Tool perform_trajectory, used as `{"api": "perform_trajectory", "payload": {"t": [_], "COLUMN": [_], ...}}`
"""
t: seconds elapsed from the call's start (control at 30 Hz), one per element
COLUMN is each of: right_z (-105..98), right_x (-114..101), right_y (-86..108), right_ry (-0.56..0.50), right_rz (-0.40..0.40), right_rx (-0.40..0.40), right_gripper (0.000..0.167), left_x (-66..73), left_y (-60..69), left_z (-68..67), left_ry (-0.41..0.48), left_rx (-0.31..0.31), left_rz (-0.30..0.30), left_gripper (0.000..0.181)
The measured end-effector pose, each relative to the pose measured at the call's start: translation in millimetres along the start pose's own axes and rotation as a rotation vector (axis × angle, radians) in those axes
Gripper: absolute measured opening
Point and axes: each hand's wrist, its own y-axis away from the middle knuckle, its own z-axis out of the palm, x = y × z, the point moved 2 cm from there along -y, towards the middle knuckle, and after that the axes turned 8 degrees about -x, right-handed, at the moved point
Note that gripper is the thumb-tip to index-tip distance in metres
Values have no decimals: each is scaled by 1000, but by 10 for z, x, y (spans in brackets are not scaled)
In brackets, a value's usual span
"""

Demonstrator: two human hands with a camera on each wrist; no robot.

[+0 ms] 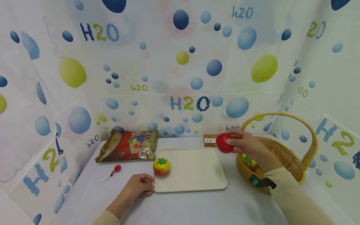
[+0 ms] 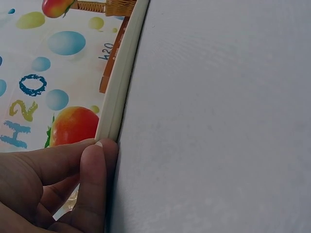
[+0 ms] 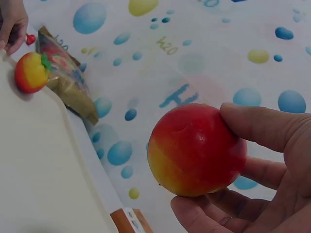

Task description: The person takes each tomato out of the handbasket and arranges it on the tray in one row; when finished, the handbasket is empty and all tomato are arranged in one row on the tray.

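Observation:
My right hand (image 1: 247, 144) holds a round red-and-yellow toy fruit (image 3: 197, 150) between thumb and fingers, raised beside the far right corner of a cream tray (image 1: 191, 172). Its stem end is turned away in the head view. At the tray's near left corner my left hand (image 1: 138, 187) pinches the rim, as the left wrist view shows at the hand's fingertips (image 2: 92, 158). A yellow-and-red toy fruit with green leaves (image 1: 161, 166) sits at the tray's left side. Another such fruit (image 1: 248, 161) lies in the wicker basket (image 1: 274, 150), partly hidden under my right forearm.
A red-and-gold snack bag (image 1: 127, 145) lies behind the tray on the left. A red lollipop (image 1: 113, 172) is in front of it. At the back stands a small brown box (image 1: 210, 140). The basket's tall handle (image 1: 312, 147) arches up at the right.

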Motion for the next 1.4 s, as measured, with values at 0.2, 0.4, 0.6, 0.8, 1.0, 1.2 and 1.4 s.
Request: {"api": "perform_trajectory", "payload": {"t": [0.2, 0.4, 0.6, 0.8, 1.0, 1.2, 1.4], "right_z": [87, 191, 303, 417, 518, 586, 657], "right_x": [-27, 3, 26, 37, 78, 125, 173], "right_y": [-142, -247, -338, -409, -500, -580, -637], "right_ry": [-11, -23, -25, -29, -32, -44, -61], "right_rz": [-6, -10, 3, 31, 40, 57, 73], "right_rx": [-11, -33, -30, -41, -79, -67, -71], "right_gripper": [70, 65, 61, 61, 63, 62, 59], "left_x": [18, 13, 40, 20, 15, 40, 36], "left_y": [4, -9, -9, 8, 6, -2, 29], "left_z": [4, 10, 6, 19, 19, 18, 26], "left_ry": [-4, -15, -36, -29, -10, -28, -22], "left_rx": [14, 13, 7, 2, 9, 24, 24], "left_rz": [0, -17, -20, -22, -7, -10, -20], "left_gripper": [23, 23, 23, 22, 23, 23, 22]}}
